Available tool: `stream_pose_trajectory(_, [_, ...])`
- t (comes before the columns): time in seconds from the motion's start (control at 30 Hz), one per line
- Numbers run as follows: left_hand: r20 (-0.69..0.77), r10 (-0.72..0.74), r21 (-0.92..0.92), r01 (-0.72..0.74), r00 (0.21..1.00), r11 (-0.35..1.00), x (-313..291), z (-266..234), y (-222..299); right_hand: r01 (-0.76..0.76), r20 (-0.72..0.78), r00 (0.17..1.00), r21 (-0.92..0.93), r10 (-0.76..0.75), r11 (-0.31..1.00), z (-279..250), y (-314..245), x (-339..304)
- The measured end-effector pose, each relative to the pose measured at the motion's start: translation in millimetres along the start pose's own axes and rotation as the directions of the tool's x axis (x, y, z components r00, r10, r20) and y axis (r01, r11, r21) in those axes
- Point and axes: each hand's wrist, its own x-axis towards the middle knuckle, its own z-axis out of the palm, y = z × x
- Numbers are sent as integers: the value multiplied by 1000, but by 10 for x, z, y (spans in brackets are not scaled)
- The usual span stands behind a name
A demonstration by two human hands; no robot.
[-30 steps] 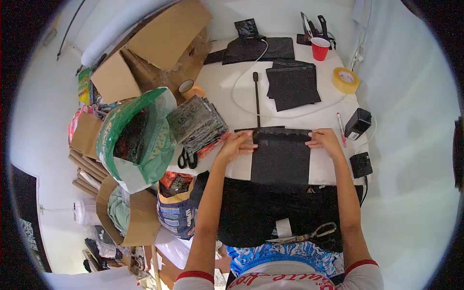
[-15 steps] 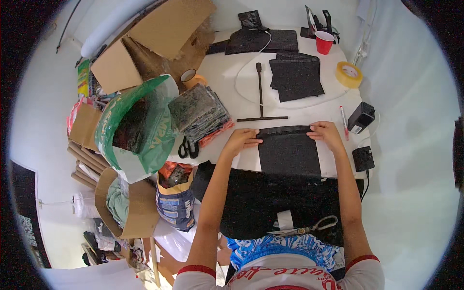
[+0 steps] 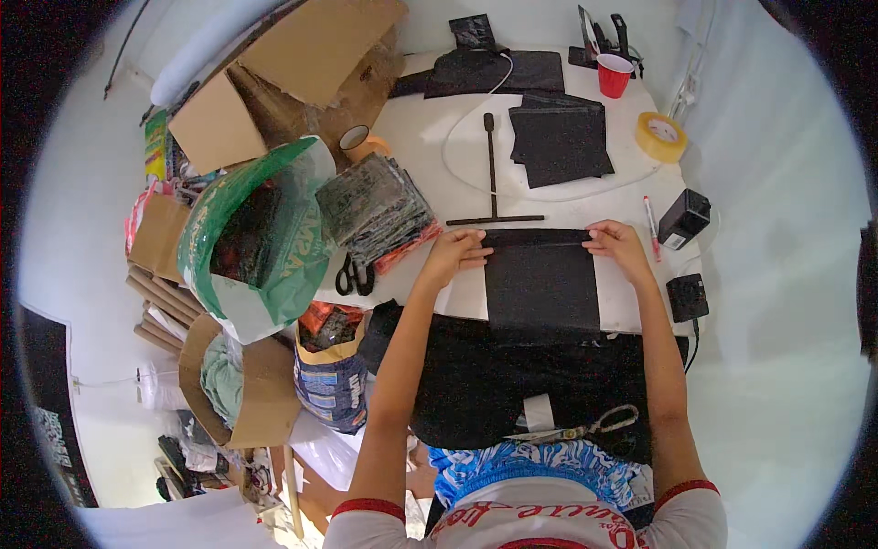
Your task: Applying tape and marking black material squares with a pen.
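Observation:
A flat black fabric-like sheet (image 3: 542,291) lies on the near part of the white table, its lower end hanging over the table edge toward my lap. My left hand (image 3: 456,255) pinches its far left corner between thumb and fingers. At the far right corner, my right hand (image 3: 618,249) grips it the same way. The far edge runs straight between both hands, with a narrow band along it. Just beyond that edge lies a dark T-shaped metal rod (image 3: 494,183). Black cloth (image 3: 540,389) covers my lap, with scissors (image 3: 585,428) and a white tag on it.
Stacked black pieces (image 3: 562,142) lie farther back. On the right are a tape roll (image 3: 660,137), a red cup (image 3: 614,75), a marker (image 3: 651,229) and black adapters (image 3: 686,297). Leftward stand a stack of plastic-wrapped dark packets (image 3: 375,210), black-handled scissors (image 3: 355,276) and a green-white bag (image 3: 302,256).
Both hands have shifted slightly away from me with the sheet's far edge. That edge, wrinkled before, now looks straighter and smoother.

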Motion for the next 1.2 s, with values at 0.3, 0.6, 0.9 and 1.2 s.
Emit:
stream_pose_trajectory(0.3, [124,73,49,-80,990,996,45,-133,-105,104,100,991,-151,-89,983,-131,40,30])
stream_pose_trajectory(0.6, [223,180,334,-248,958,909,-72,-164,-84,230,191,969,-483,-154,845,-115,-43,-105])
stream_pose_trajectory(0.9, [284,261,464,-370,923,805,-137,-136,-101,302,260,946,-488,-194,819,-108,-14,-183])
stream_pose_trajectory(1.2, [328,315,535,-449,891,716,-127,-178,-144,393,274,919,-617,-283,682,-34,-41,-267])
